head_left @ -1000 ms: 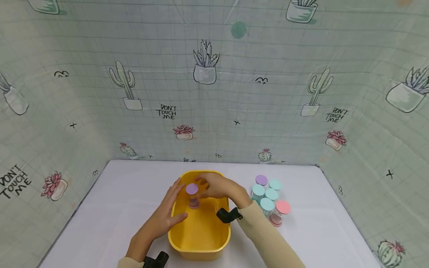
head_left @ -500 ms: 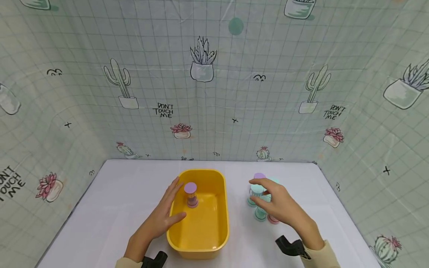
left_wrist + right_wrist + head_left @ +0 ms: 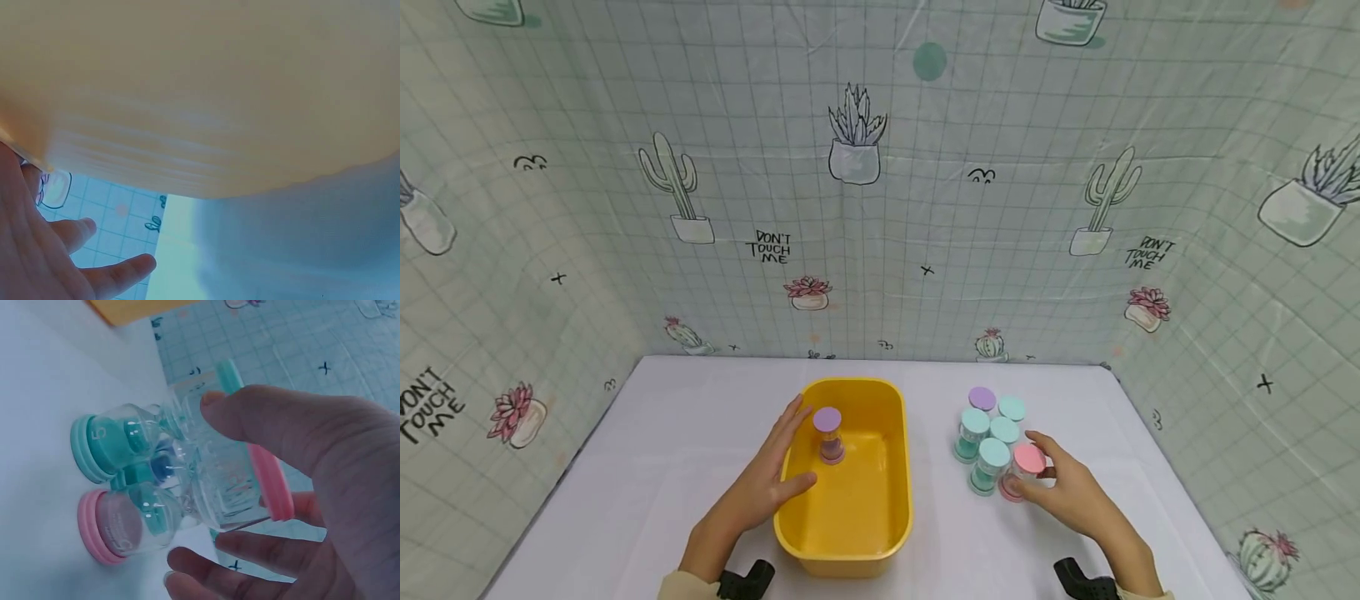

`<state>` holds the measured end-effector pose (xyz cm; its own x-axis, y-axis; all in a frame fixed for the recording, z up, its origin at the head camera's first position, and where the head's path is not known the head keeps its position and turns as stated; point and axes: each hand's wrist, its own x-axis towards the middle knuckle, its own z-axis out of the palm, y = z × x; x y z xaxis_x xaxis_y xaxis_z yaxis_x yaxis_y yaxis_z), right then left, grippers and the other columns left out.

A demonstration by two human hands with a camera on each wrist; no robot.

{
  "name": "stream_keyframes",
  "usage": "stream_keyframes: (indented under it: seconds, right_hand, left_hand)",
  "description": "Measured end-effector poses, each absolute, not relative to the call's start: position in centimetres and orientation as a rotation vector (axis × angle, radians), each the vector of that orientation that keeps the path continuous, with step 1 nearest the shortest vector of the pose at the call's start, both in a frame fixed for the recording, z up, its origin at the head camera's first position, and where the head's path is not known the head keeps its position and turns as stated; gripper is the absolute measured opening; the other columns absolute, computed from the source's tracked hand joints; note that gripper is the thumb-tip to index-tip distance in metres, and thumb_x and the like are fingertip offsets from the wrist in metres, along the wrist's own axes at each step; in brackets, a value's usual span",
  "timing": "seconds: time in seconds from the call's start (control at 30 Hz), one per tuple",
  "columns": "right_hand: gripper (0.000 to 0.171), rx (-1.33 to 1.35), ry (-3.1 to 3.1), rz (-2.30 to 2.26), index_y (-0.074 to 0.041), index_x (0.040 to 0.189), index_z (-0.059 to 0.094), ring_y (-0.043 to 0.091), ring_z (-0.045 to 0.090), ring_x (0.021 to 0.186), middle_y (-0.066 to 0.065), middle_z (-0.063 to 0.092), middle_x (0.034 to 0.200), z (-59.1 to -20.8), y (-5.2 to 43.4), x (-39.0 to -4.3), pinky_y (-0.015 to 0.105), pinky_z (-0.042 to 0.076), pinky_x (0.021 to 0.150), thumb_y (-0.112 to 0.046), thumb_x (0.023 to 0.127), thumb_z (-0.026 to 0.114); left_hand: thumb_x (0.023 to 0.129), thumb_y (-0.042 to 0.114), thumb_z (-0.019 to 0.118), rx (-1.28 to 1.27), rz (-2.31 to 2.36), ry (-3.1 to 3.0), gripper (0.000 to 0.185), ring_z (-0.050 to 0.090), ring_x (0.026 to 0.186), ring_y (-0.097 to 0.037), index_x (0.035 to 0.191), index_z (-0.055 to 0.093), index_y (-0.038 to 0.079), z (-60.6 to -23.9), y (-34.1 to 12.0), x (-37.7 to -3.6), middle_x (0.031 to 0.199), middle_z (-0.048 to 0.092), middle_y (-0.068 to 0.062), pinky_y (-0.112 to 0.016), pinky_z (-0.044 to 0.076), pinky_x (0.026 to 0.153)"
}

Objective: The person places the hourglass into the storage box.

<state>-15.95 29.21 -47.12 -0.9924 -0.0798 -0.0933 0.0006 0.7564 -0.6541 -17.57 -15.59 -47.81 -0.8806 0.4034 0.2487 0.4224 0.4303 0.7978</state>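
A yellow tub [image 3: 904, 467] stands mid-table with a purple-capped sand timer [image 3: 828, 433] upright inside it. My left hand [image 3: 760, 483] rests flat against the tub's left wall, fingers straight and thumb on the rim. In the left wrist view the tub wall [image 3: 200, 94] fills the frame above that hand [image 3: 56, 256]. To the tub's right stands a cluster of sand timers. My right hand [image 3: 1067, 496] grips the pink-capped timer [image 3: 1027, 460] at the cluster's near right. The right wrist view shows the thumb [image 3: 250, 415] and fingers curled round the pink timer [image 3: 125, 525].
Several teal-capped timers [image 3: 976, 429] and one purple-capped timer [image 3: 982, 398] stand packed against the pink one; a teal one [image 3: 103, 447] touches it. The white table [image 3: 685, 417] is walled on three sides by a cactus-print cloth [image 3: 880, 250].
My right hand let go of the purple timer in the tub, moved right to the cluster and closed on the pink timer. The left hand stayed on the tub.
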Motion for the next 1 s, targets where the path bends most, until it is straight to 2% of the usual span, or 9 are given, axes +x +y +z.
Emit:
stream_keyframes:
  seconds: [0.13, 0.23, 0.57, 0.77, 1.0]
  right_hand:
    - [0.082, -0.066, 2.858, -1.095, -0.007, 0.151, 0.043, 0.022, 0.069, 0.1, 0.014, 0.069, 0.121, -48.0, 29.2, -16.2, 0.037, 0.055, 0.077, -0.038, 0.087, 0.082]
    - [0.075, -0.09, 2.887, -1.101, -0.006, 0.147, 0.049, 0.017, 0.067, 0.093, 0.011, 0.07, 0.114, -48.1, 29.1, -16.3, 0.032, 0.053, 0.073, -0.035, 0.087, 0.082]
    - [0.057, -0.033, 2.82, -1.207, -0.004, 0.138, 0.057, 0.017, 0.07, 0.091, 0.018, 0.066, 0.129, -47.1, 28.8, -16.2, 0.025, 0.056, 0.068, -0.027, 0.091, 0.078]
    - [0.056, -0.032, 2.796, -1.233, 0.002, 0.137, 0.056, 0.015, 0.07, 0.086, 0.019, 0.066, 0.125, -46.6, 29.3, -15.8, 0.024, 0.056, 0.065, -0.022, 0.092, 0.077]
    - [0.057, -0.078, 2.903, -1.17, 0.001, 0.138, 0.056, 0.012, 0.071, 0.083, 0.017, 0.067, 0.12, -44.0, 30.1, -15.5, 0.024, 0.057, 0.063, -0.025, 0.092, 0.078]
  left_hand:
    - [0.097, 0.032, 0.065, -0.757, -1.494, -2.632, 0.081, 0.011, 0.157, -0.049, 0.163, 0.025, 0.005, -47.9, -15.6, -17.6, 0.174, 0.006, -0.016, -0.079, 0.014, 0.116]
    - [0.097, 0.032, 0.065, -0.753, -1.497, -2.627, 0.081, 0.011, 0.157, -0.048, 0.163, 0.025, 0.005, -47.9, -15.6, -17.6, 0.174, 0.006, -0.016, -0.078, 0.015, 0.116]
    - [0.097, 0.031, 0.065, -0.755, -1.525, -2.61, 0.082, 0.01, 0.157, -0.049, 0.163, 0.025, 0.004, -47.9, -15.5, -17.6, 0.174, 0.006, -0.017, -0.078, 0.014, 0.116]
    - [0.097, 0.033, 0.064, -0.748, -1.559, -2.619, 0.083, 0.009, 0.157, -0.048, 0.163, 0.024, 0.004, -48.0, -15.4, -17.5, 0.174, 0.005, -0.016, -0.078, 0.012, 0.116]
    - [0.098, 0.032, 0.065, -0.749, -1.535, -2.629, 0.083, 0.009, 0.157, -0.048, 0.163, 0.023, 0.004, -48.0, -15.6, -17.6, 0.174, 0.004, -0.016, -0.077, 0.013, 0.117]
